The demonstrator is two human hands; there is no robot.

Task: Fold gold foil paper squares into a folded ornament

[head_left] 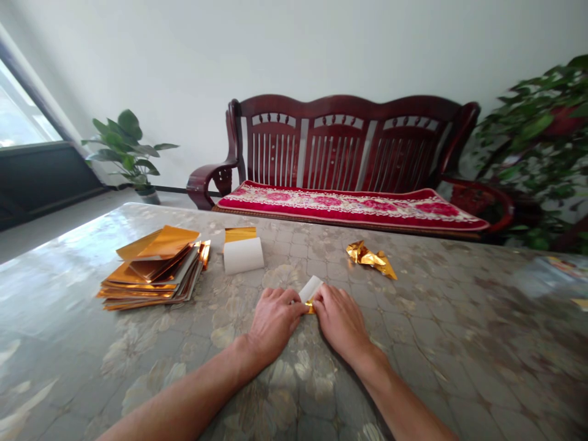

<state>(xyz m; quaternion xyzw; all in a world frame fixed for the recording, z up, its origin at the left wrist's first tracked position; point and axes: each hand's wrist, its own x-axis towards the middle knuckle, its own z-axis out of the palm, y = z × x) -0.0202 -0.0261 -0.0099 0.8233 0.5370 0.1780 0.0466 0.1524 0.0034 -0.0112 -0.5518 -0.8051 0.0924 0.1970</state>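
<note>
Between my hands, at the middle of the table, is a small folded piece of gold foil paper, its white back facing up and a gold strip at the near end. My left hand pinches its left side with closed fingers. On the right side, my right hand grips the same paper, fingertips close to the left thumb. The fingers hide part of the folded end. Beyond my left hand lies a curled sheet of gold foil paper, mostly white side up. A crumpled or folded gold foil piece rests beyond my right hand.
An uneven stack of gold foil paper stands on the left of the patterned table. A clear plastic bag lies at the right edge. Behind the table are a dark red wooden bench and potted plants.
</note>
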